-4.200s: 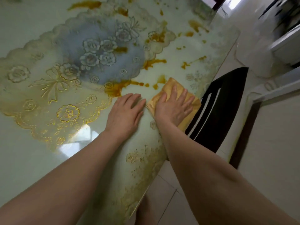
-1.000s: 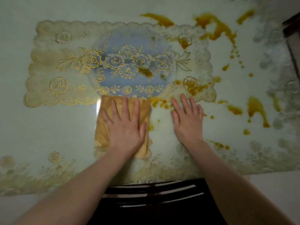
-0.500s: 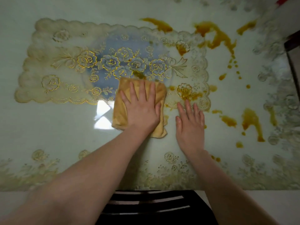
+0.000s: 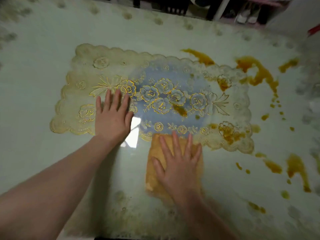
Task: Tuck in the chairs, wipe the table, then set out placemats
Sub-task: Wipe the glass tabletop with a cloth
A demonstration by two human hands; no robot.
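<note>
The glass-topped table (image 4: 34, 153) has a gold and blue floral lace mat (image 4: 103, 66) across its middle. Orange-brown spills (image 4: 259, 75) smear the right part, with more near the front right (image 4: 296, 167) and on the mat's right corner (image 4: 228, 134). A folded yellow cloth (image 4: 152, 172) lies just in front of the mat's near edge. My right hand (image 4: 178, 163) presses flat on it with fingers spread. My left hand (image 4: 112, 116) rests flat and empty on the mat's left part, apart from the cloth.
Beyond the far table edge stands a dark chair (image 4: 174, 5), with white shoes (image 4: 245, 16) on a pink shelf to its right. A dark strip of a tucked-in chair (image 4: 121, 238) shows under the near edge. A red object (image 4: 313, 30) sits at the far right.
The cloth was under my left hand; now my right hand presses it, nearer the front edge. My left hand has moved left onto the mat. The spills near the mat's front edge have gone.
</note>
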